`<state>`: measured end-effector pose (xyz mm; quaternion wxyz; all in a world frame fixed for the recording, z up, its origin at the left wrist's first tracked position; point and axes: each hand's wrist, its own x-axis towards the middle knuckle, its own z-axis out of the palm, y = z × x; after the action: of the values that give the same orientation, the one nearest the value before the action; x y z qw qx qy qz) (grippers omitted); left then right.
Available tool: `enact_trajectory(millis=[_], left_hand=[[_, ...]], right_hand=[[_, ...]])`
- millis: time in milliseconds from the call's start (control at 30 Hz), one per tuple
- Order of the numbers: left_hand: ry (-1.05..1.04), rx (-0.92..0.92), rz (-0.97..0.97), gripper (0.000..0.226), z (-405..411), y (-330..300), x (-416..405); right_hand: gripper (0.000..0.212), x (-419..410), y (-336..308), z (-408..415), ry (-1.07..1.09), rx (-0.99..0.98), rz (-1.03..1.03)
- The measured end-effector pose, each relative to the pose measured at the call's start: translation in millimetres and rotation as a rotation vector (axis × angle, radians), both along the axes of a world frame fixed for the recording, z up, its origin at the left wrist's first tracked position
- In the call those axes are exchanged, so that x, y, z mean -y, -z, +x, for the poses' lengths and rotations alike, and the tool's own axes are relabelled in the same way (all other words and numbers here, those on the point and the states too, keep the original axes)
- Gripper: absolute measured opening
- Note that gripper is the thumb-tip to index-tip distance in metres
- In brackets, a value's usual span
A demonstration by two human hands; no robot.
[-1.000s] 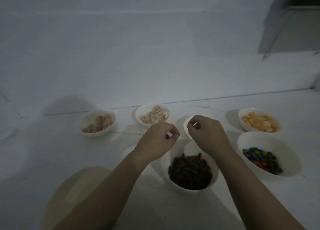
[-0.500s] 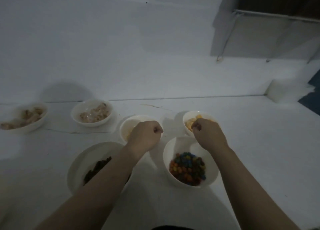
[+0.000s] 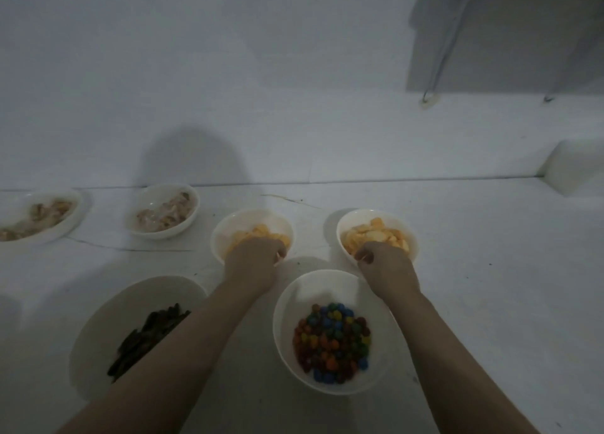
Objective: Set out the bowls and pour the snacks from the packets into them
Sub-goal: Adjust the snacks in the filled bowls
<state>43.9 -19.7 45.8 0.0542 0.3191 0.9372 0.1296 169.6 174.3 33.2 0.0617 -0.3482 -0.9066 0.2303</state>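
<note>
Several white bowls stand on the white surface. My left hand [image 3: 253, 263] is closed on the near rim of the middle bowl of orange chips [image 3: 225, 229]. Closed in the same way, my right hand [image 3: 387, 268] pinches the near left rim of the right bowl of orange chips [image 3: 410, 237]. Between my forearms sits a bowl of coloured candies [image 3: 286, 306]. A large bowl of dark snack pieces [image 3: 104, 312] lies partly under my left forearm. Two bowls of pale snacks [image 3: 192, 213] [image 3: 76, 213] stand at the back left. No packet is in sight.
A white wall rises right behind the bowls. A white block [image 3: 572, 169] sits at the back right corner. A grey cabinet on thin metal legs [image 3: 506, 35] stands at the upper right. Bare surface stretches to the right of the bowls.
The view has swung to the right, so the bowls sit further left. My hands have moved from above the dark-snack bowl down to the rims of the two chip bowls.
</note>
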Motion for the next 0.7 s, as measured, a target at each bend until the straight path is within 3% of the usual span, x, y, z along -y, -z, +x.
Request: enact_trajectory(millis=[500,700], left_hand=[[-0.022,-0.068,0.067,0.041,-46.5,8.2,-63.1],[-0.063,-0.034,0.105,0.034,-36.5,1.5,-48.2]], right_hand=[[0.025,-62.9,7.0,-44.9,0.112,-0.067,0.125],[0.029,-50.4,-2.2,-39.8,0.009,-0.09,0.097]])
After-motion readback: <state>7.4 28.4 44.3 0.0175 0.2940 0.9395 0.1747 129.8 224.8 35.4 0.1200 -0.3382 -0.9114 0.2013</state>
